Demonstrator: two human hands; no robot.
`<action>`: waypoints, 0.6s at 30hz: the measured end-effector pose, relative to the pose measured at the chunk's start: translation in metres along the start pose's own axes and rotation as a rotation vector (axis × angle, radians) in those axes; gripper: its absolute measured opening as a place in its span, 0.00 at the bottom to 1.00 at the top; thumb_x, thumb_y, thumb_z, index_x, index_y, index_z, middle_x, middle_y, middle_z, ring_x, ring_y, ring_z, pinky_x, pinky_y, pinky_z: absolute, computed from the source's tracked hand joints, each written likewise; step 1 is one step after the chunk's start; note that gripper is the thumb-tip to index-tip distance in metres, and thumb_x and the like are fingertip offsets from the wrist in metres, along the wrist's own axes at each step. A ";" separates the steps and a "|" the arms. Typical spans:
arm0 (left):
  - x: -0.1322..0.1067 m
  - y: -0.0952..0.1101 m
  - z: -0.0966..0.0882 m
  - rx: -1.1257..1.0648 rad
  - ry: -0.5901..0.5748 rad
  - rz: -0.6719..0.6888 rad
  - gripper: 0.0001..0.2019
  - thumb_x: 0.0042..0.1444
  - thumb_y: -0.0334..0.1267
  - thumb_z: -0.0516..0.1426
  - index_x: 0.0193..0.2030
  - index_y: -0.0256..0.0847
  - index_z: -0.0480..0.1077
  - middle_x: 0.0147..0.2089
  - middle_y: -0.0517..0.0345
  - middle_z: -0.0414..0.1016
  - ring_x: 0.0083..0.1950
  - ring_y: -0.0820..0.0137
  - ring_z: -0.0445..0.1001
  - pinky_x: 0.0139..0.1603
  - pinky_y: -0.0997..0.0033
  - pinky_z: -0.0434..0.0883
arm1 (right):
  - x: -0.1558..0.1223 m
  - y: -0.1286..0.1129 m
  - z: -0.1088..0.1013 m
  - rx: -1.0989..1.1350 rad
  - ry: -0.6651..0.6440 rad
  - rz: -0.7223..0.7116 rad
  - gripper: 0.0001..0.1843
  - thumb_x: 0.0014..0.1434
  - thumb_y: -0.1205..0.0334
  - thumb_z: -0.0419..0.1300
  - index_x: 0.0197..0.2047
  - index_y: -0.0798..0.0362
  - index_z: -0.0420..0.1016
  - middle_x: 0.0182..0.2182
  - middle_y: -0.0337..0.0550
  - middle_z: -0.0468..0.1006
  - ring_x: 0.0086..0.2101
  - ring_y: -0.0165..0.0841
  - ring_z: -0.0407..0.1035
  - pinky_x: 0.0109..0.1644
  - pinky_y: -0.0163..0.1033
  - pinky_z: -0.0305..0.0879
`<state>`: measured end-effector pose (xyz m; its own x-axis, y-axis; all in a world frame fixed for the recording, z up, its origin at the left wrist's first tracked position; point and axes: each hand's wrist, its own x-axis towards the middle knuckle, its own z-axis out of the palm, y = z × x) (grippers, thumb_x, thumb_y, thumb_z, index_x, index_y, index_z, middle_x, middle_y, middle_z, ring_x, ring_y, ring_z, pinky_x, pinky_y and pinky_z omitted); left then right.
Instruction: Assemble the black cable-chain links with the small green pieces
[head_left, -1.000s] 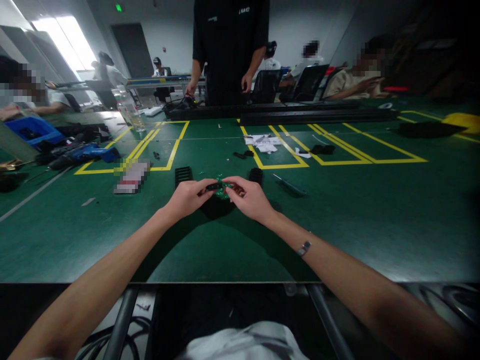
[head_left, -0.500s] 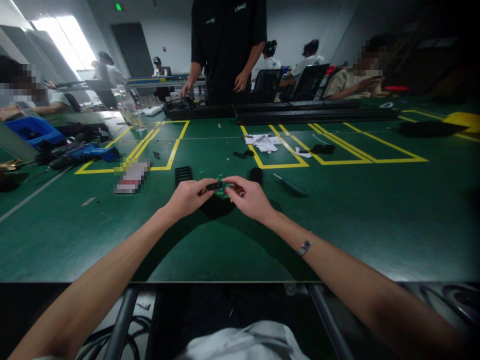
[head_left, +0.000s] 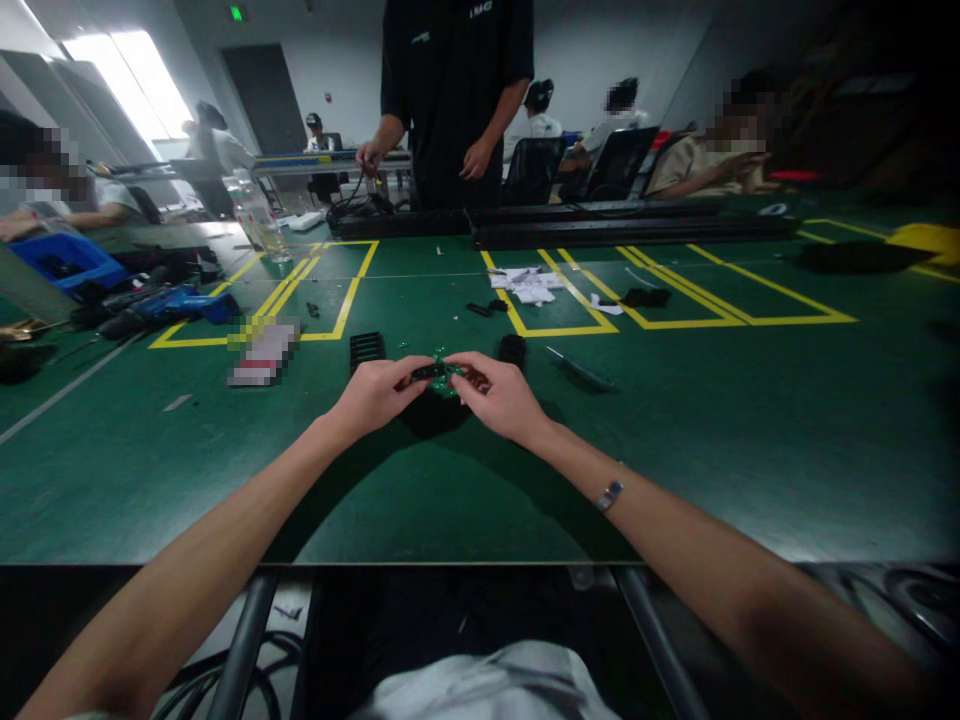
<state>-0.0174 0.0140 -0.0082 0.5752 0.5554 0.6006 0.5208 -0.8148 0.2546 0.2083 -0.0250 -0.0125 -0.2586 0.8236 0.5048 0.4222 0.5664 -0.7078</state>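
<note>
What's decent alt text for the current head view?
A bare left hand holds a small black part above a green table, the right hand curled close beside it, small shiny green pieces near both. A slotted black block lies just beyond the left hand, a thin-tipped tool to the right. Across the table stands a person in a black shirt.

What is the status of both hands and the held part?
Left hand gripping small black part. Right hand at its other end, grip unclear. Green bits close by; slotted black piece beyond left hand.
</note>
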 end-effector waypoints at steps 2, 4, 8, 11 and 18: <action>0.000 0.000 0.000 -0.004 0.006 0.005 0.15 0.64 0.39 0.58 0.56 0.39 0.72 0.26 0.62 0.71 0.26 0.77 0.68 0.28 0.78 0.62 | 0.000 0.000 0.000 -0.002 0.000 -0.005 0.15 0.65 0.63 0.58 0.54 0.51 0.74 0.35 0.42 0.77 0.30 0.33 0.71 0.35 0.38 0.68; 0.000 0.000 0.000 -0.009 0.014 0.013 0.15 0.64 0.40 0.58 0.56 0.39 0.72 0.27 0.62 0.71 0.26 0.77 0.67 0.29 0.78 0.61 | 0.000 0.000 0.000 0.000 -0.003 -0.010 0.15 0.65 0.63 0.57 0.55 0.51 0.74 0.35 0.42 0.77 0.29 0.32 0.71 0.35 0.37 0.68; 0.000 0.001 -0.001 -0.007 0.009 0.014 0.15 0.64 0.39 0.58 0.56 0.40 0.72 0.27 0.62 0.71 0.26 0.77 0.67 0.29 0.78 0.61 | -0.001 -0.002 0.000 0.006 -0.005 -0.009 0.15 0.66 0.63 0.57 0.54 0.52 0.74 0.34 0.42 0.78 0.29 0.32 0.71 0.35 0.37 0.68; 0.000 0.001 -0.001 -0.012 0.006 0.012 0.15 0.64 0.39 0.58 0.56 0.39 0.72 0.27 0.61 0.71 0.26 0.77 0.67 0.29 0.78 0.61 | -0.001 -0.002 0.000 0.007 -0.001 -0.008 0.15 0.66 0.63 0.57 0.54 0.52 0.74 0.34 0.43 0.78 0.29 0.32 0.71 0.35 0.38 0.68; 0.000 0.001 -0.001 -0.027 0.002 0.010 0.15 0.64 0.40 0.57 0.56 0.39 0.72 0.27 0.61 0.71 0.26 0.76 0.67 0.29 0.78 0.62 | -0.001 -0.003 -0.001 0.005 -0.005 -0.016 0.14 0.66 0.63 0.57 0.54 0.52 0.75 0.37 0.44 0.79 0.30 0.33 0.72 0.36 0.38 0.69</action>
<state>-0.0174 0.0129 -0.0074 0.5792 0.5468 0.6046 0.4976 -0.8246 0.2691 0.2075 -0.0276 -0.0102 -0.2695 0.8146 0.5136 0.4133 0.5796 -0.7023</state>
